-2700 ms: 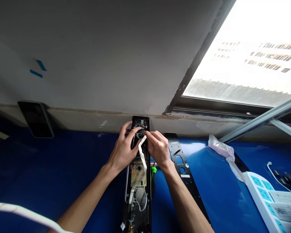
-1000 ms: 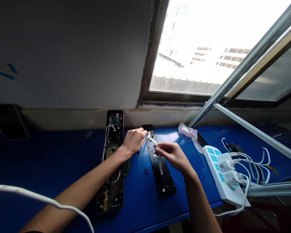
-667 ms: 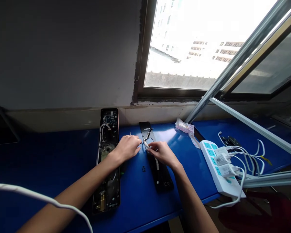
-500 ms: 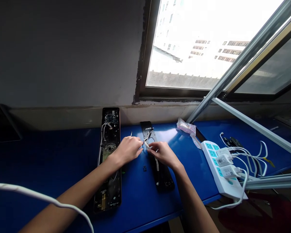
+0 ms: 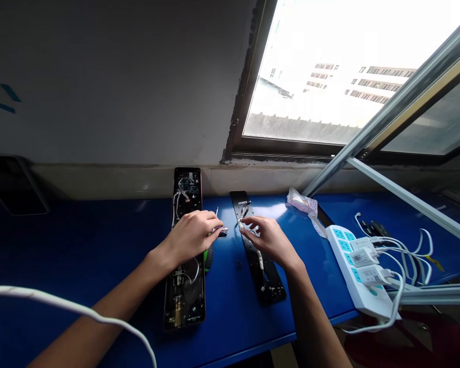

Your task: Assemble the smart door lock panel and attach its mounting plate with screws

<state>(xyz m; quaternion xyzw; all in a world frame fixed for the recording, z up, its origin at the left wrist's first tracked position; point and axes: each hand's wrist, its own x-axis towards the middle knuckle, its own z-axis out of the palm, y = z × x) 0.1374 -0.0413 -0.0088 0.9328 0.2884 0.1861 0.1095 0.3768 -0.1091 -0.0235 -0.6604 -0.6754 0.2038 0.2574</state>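
My left hand (image 5: 195, 232) hovers over the long black device housing (image 5: 191, 317), fingers closed on a small dark, silvery piece whose kind I cannot make out. My right hand (image 5: 266, 237) pinches a white cable (image 5: 240, 223) above the narrow black panel (image 5: 270, 278). The cable runs down along the panel to a small white connector. Circuit boards, white wires and a brass-coloured part show inside the housing. Partly hidden by my left hand, a green-and-black handle (image 5: 209, 257) lies beside the housing. A tiny black part (image 5: 238, 265) rests between housing and panel.
A white power strip (image 5: 358, 271) with several chargers and cables stands at the right. Behind it lies a clear plastic packet (image 5: 302, 201). Metal bars (image 5: 406, 199) cross the right side. A white cable (image 5: 69, 305) loops across the near left. A dark tablet-like device (image 5: 15, 184) leans at the wall.
My left hand has drawn back from the white cable, and a small dark, silvery piece now shows at its fingertips. My right hand stays at the cable. The view has shifted slightly left.
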